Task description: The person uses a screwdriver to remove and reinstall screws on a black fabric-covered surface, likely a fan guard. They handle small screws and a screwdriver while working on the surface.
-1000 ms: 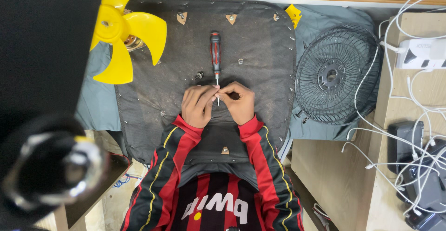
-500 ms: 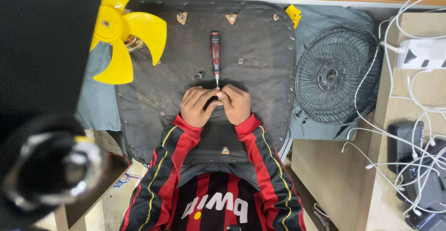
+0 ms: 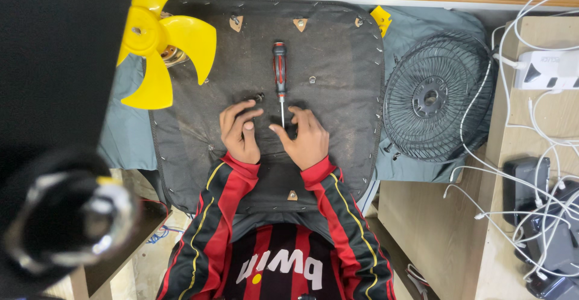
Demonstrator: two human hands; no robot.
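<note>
The left hand [image 3: 240, 132] lies palm-down on the dark pad, its fingers [image 3: 241, 108] loosely curled and slightly apart, tips pressing the fabric just below a small screw [image 3: 260, 97]; whether anything sits under them cannot be told. The right hand [image 3: 309, 139] rests beside it, fingers spread a little and bent, the thumb reaching toward the tip of the screwdriver [image 3: 279, 74] without clearly touching it. Neither hand grips anything.

The screwdriver lies between and just above the two hands, loose on the pad. Its long axis runs straight away from the person: the red-and-black handle is at the far end, the thin metal shaft points back toward the person, ending in the gap between the hands.

The dark pad [image 3: 338, 65] is a square fabric-covered panel edged with staples, lying over a grey cloth [image 3: 422, 22]. A yellow fan blade [image 3: 160, 44] sits at its far left corner, and a black wire fan grille [image 3: 431, 98] lies to the right. Further right stands a pale wooden table [image 3: 470, 240] carrying a white power strip [image 3: 549, 69] and tangled white cables [image 3: 531, 179].
</note>
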